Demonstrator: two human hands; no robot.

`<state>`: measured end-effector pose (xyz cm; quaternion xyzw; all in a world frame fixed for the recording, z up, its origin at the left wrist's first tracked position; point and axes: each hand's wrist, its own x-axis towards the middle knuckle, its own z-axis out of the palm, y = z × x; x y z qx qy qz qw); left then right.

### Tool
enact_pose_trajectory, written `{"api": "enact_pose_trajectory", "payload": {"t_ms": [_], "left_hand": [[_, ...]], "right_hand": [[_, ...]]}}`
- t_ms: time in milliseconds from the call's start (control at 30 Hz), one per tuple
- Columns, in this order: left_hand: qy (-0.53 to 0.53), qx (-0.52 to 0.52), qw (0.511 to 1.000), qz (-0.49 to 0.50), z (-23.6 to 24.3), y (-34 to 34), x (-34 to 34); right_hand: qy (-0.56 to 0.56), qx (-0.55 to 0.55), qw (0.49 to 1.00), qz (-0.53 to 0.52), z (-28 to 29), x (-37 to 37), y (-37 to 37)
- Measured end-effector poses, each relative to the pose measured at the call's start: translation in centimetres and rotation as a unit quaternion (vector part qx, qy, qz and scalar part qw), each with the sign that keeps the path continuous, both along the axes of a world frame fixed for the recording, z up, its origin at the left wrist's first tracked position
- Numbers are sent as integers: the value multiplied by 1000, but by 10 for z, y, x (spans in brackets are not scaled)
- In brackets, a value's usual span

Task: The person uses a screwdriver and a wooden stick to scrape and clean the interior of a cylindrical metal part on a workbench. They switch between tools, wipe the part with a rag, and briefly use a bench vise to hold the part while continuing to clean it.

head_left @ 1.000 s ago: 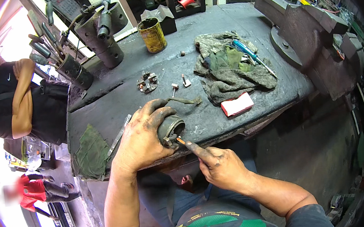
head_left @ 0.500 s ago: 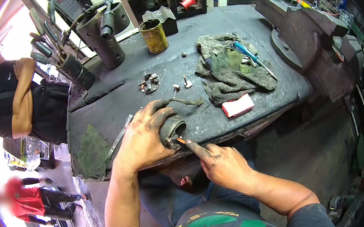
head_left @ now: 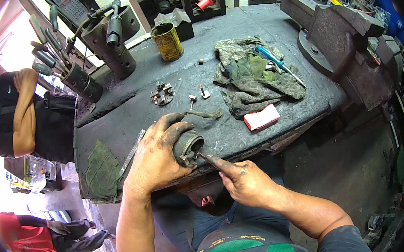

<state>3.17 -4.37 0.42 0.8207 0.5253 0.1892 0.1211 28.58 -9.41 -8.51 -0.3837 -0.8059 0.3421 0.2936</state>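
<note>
My left hand (head_left: 158, 150) wraps round a dark cylindrical metal housing (head_left: 187, 143), its open end turned toward my right hand, near the bench's front edge. My right hand (head_left: 248, 182) is closed with its forefinger stretched along a thin tool (head_left: 201, 155), whose tip meets the rim of the housing's opening. Most of that tool is hidden by the fingers, so its kind cannot be told. Beyond the hands lie a round plate with small metal blocks (head_left: 162, 94), two small pieces with short stems (head_left: 205, 92), and a dark twisted strip (head_left: 203, 113).
On the right of the workbench (head_left: 135, 96) lie a crumpled rag (head_left: 263, 97), a blue-handled screwdriver (head_left: 271, 58) and a red-and-white box (head_left: 261, 117). A bench vise (head_left: 346, 47) stands beyond. A yellow can (head_left: 167, 43) and tool holders (head_left: 82, 84) stand behind. Two people are at left.
My right forefinger has moved forward along the thin tool, covering its orange part. The housing stays in my left hand. The person in red has shifted at the lower left.
</note>
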Motion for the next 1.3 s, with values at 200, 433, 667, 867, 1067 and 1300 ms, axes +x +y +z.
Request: {"api": "enact_pose_trajectory", "payload": {"t_ms": [200, 433, 667, 867, 1067, 1300], "left_hand": [[0, -1, 1000, 8, -2, -1, 0], [2, -3, 1000, 5, 0, 0, 2], [5, 14, 1000, 3, -2, -1, 1], [-1, 11, 1000, 2, -1, 0, 0], [-5, -4, 1000, 8, -1, 0, 1], [-8, -14, 1000, 19, -1, -2, 4]], "right_hand": [[45, -76, 996, -25, 0, -5, 2], [110, -154, 981, -33, -1, -15, -1], [94, -111, 987, -60, 2, -12, -12], [64, -145, 985, -67, 3, -18, -8], [85, -89, 991, -54, -3, -21, -10], [130, -94, 982, -97, -6, -33, -20]]}}
